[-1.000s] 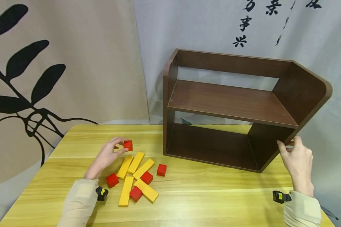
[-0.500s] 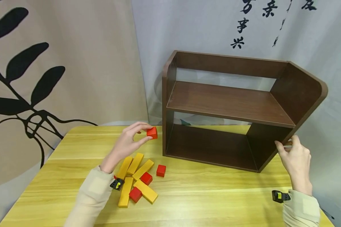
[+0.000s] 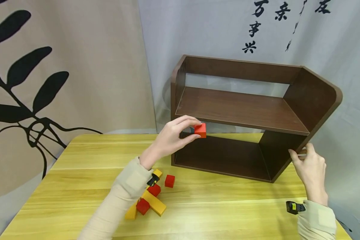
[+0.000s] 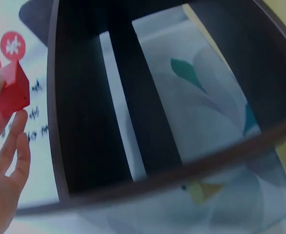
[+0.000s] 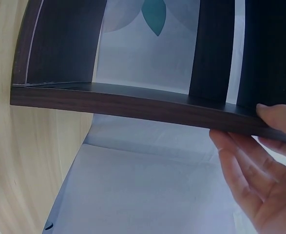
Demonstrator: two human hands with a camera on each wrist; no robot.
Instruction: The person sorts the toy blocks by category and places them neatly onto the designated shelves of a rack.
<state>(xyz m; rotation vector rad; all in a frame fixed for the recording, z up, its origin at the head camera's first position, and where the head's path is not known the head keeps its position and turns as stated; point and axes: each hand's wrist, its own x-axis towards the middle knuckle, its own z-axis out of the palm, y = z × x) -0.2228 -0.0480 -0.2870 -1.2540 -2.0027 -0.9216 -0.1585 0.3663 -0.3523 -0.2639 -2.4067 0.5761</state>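
Observation:
Between thumb and fingers, my left hand [image 3: 175,135] pinches a red cube [image 3: 200,130]. In the head view it appears in front of the left part of a dark brown two-tier shelf [image 3: 222,153], over the lower opening. The left wrist view shows the cube [image 4: 14,90] beyond the shelf's side edge, apart from the wood. My right hand [image 3: 310,170] grips the front edge of the shelf's right side panel. In the right wrist view the thumb lies on one face and the fingers [image 5: 240,161] on the other.
On the wooden table [image 3: 222,206], yellow blocks [image 3: 154,202] and red cubes [image 3: 169,181] lie in a loose group, partly hidden by the left forearm. A printed curtain [image 3: 108,66] hangs behind the table and shelf.
My left hand has carried the red cube up and right, from above the yellow blocks to in front of the shelf. My right hand keeps its grip on the side panel.

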